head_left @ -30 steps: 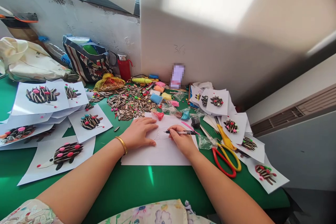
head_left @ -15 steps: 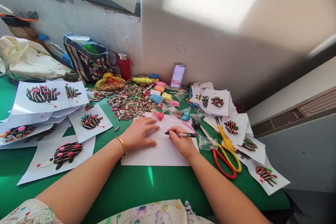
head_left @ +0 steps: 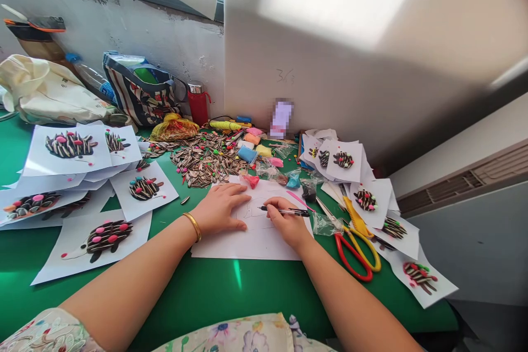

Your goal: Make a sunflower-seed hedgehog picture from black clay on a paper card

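White paper (head_left: pixel 247 245) lies on the green table in front of me, with a thin line drawing on it. My left hand (head_left: pixel 220 209) rests flat on the paper's left side, fingers spread, holding nothing. A black pen (head_left: pixel 295 212) is pinched in my right hand (head_left: pixel 286 223), its tip on the paper beside the drawn lines. Just beyond the paper are small packets of coloured clay, including a red one (head_left: pixel 250 180), a blue one (head_left: pixel 293 179) and a black one (head_left: pixel 308 190). A heap of striped seeds (head_left: pixel 206 159) lies behind my left hand.
Sheets with seed hedgehogs (head_left: pixel 109 239) cover the table's left; more (head_left: pixel 367 199) lie at the right. Red-handled scissors (head_left: pixel 355 258) and yellow-handled scissors (head_left: pixel 369 247) lie right of the paper. A striped bag (head_left: pixel 142 91) and red bottle (head_left: pixel 198 105) stand by the wall.
The view has shifted slightly. A little more of the drawn line shows near the pen tip. My left hand stays in place on the paper, and my right hand still holds the pen.
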Demonstrator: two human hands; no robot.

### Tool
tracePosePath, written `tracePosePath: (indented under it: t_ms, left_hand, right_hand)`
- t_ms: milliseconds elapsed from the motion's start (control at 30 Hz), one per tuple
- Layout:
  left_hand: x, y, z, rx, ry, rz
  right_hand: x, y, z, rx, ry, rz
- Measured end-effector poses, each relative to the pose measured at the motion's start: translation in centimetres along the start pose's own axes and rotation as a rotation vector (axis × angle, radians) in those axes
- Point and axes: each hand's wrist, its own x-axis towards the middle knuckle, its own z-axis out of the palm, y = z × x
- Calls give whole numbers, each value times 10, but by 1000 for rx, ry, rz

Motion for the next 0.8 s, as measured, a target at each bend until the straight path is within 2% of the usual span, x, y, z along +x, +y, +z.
tracePosePath:
  t_ms: [500,800]
  left_hand:
    - [2,1,0,-13,-9,-6]
    - [1,1,-1,-22,-12,-11]
  right_hand:
    - [-6,-15,8,-143,-58,-6]
    - [-6,-11,9,-189,-64,15]
